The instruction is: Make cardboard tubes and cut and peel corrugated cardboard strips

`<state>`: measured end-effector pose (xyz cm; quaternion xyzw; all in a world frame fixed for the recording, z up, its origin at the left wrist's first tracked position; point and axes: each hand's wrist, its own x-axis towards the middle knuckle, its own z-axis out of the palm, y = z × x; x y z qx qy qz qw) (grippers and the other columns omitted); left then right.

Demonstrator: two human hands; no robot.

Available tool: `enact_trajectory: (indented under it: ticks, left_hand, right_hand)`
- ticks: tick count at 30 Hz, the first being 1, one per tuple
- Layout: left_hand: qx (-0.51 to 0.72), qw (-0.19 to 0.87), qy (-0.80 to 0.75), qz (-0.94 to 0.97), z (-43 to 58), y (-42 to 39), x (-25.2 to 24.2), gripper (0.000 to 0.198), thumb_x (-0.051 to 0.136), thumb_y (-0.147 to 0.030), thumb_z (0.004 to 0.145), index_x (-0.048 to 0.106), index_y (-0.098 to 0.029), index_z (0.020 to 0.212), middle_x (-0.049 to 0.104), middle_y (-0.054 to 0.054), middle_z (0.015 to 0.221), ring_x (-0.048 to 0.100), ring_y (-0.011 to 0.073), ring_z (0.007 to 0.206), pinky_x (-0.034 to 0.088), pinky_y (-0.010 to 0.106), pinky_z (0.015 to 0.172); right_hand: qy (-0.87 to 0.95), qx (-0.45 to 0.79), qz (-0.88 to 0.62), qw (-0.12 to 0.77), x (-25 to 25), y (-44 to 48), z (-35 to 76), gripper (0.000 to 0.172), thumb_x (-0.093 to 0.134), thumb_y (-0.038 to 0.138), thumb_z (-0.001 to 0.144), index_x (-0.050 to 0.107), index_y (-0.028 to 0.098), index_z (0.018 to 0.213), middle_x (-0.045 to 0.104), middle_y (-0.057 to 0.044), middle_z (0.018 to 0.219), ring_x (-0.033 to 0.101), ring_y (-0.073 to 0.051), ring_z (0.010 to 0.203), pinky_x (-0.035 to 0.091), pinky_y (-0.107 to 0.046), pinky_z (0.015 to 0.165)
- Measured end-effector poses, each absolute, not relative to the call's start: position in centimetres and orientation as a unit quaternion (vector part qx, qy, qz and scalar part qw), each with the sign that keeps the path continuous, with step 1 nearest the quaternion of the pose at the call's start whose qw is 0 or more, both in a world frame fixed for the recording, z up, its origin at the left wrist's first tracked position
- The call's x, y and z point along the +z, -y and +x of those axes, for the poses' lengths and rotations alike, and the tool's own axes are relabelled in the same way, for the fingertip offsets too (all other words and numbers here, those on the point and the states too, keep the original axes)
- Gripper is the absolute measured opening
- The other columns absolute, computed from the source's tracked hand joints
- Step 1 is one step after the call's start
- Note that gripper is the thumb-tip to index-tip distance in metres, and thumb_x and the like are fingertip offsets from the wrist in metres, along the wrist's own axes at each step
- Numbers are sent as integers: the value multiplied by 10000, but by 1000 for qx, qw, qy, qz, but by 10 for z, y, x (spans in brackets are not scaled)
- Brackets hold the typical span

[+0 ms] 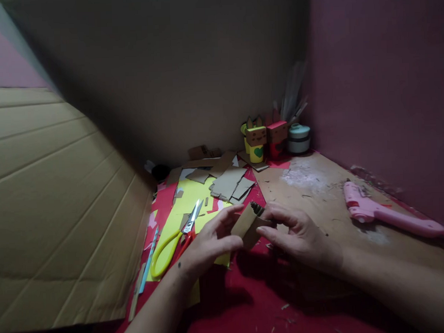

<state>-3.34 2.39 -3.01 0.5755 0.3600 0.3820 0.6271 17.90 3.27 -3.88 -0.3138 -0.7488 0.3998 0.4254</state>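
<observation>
Scissors (175, 238) with yellow handles lie open just beside your left hand (206, 244), so a slip may catch them, while both hands' fingers pinch the small folded cardboard piece (248, 224), which your right hand (300, 236) could, I think, crush in this dim light.

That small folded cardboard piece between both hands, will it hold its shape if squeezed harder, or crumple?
The cardboard piece, pinched by the left hand and right hand, is probably light. It looks thin and already bent, so a firmer grip would likely crease it. Its flat faces should not roll.
</observation>
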Motion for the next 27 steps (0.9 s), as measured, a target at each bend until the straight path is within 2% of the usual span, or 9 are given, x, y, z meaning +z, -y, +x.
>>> enact_trajectory:
  ticks: [2, 3, 7, 10, 12, 14, 19, 23, 27]
  left_hand:
    - [352, 643, -356, 579, -28, -20, -27, 586, 740, -209, 695, 522, -229, 1238, 588, 84, 1185, 552, 237, 1080, 439, 313, 878]
    - [343, 647, -358, 579, -25, -19, -26, 558, 731, -200, 708, 531, -215, 1228, 598, 87, 1165, 564, 227, 1055, 443, 300, 861]
    - [349, 644, -358, 579, -19, -15, -25, 416, 684, -193, 762, 574, -172, 1162, 630, 93, 1057, 595, 203, 962, 457, 288, 814]
    - [346, 666, -337, 569, -18, -13, -26, 424, 686, -166, 751, 578, -185, 1161, 637, 89, 1063, 603, 214, 973, 457, 320, 846]
    - [332, 683, -320, 566, -18, -12, -25, 459, 676, -155, 756, 568, -202, 1199, 638, 90, 1103, 602, 226, 1009, 448, 342, 884]
    - [314, 686, -318, 574, -17, -11, -24, 453, 677, -148, 752, 589, -201, 1193, 650, 87, 1103, 601, 234, 1033, 440, 338, 903]
    - [286, 664, -335, 605, -16, -12, -21, 402, 675, -156, 747, 636, -189, 1146, 649, 83, 1125, 577, 257, 1076, 429, 349, 917]
    - [300, 641, -352, 612, -19, -14, -17, 443, 691, -153, 728, 615, -199, 1162, 644, 81, 1117, 580, 238, 1048, 434, 357, 907]
    - [353, 608, -412, 579, -24, -16, -18, 336, 694, -212, 742, 635, -180, 1071, 663, 70, 985, 618, 162, 808, 485, 290, 730]
  right_hand:
    - [736, 417, -306, 437, -41, -32, 178, 88, 570, 298, 852, 572, 210, 852, 540, -4, 754, 518, -144, 712, 441, -297, 657]
    - [723, 430, -300, 450, -42, -32, 177, 114, 579, 291, 848, 562, 223, 937, 549, -2, 774, 530, -147, 729, 447, -298, 673]
    - [667, 499, -272, 482, -45, -35, 175, 527, 674, 265, 778, 411, 277, 1233, 570, -30, 1008, 552, -184, 944, 458, -329, 809]
    - [650, 587, -258, 408, -45, -39, 174, 701, 751, 259, 692, 390, 278, 1294, 546, -48, 1136, 530, -211, 1049, 425, -372, 914]
    - [642, 646, -234, 340, -44, -40, 174, 665, 768, 261, 664, 454, 262, 1250, 578, -40, 1071, 548, -218, 1017, 418, -396, 924]
    - [630, 682, -205, 309, -43, -39, 173, 584, 782, 262, 637, 522, 244, 1160, 599, -28, 982, 564, -221, 974, 429, -398, 898]
    - [613, 691, -201, 326, -42, -35, 171, 506, 815, 229, 577, 548, 228, 1007, 581, -2, 905, 569, -195, 884, 462, -343, 787]
    - [651, 610, -234, 387, -43, -33, 172, 460, 786, 235, 630, 529, 241, 1012, 570, 4, 912, 556, -172, 839, 463, -295, 706]
    - [719, 484, -278, 414, -46, -34, 173, 421, 745, 234, 680, 500, 236, 1023, 583, -20, 961, 555, -173, 830, 466, -298, 705]
